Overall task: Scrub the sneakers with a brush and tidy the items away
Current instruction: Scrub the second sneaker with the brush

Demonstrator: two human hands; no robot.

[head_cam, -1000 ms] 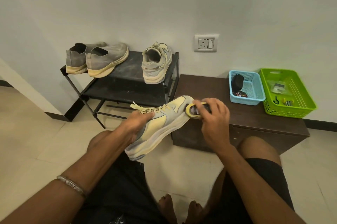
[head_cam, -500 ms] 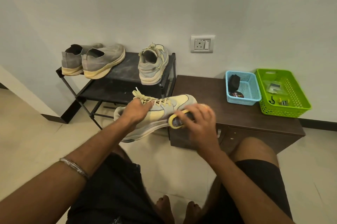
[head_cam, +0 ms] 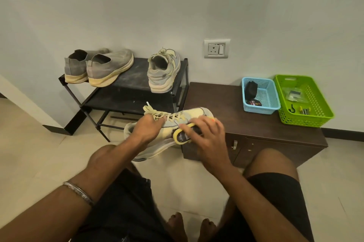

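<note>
The left hand (head_cam: 149, 127) grips the light, soft-sided sneaker (head_cam: 189, 119) at its laces while the right hand (head_cam: 204, 133) clamps the stiff brush (head_cam: 182, 136) against its side.

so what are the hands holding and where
Left hand grips the yellow sneaker at its laced top near the tongue; right hand holds the yellow brush over its back.

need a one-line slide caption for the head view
Seated person steadies a yellow-grey sneaker with the left hand while the right hand scrubs its side with a yellow-rimmed brush.
</note>
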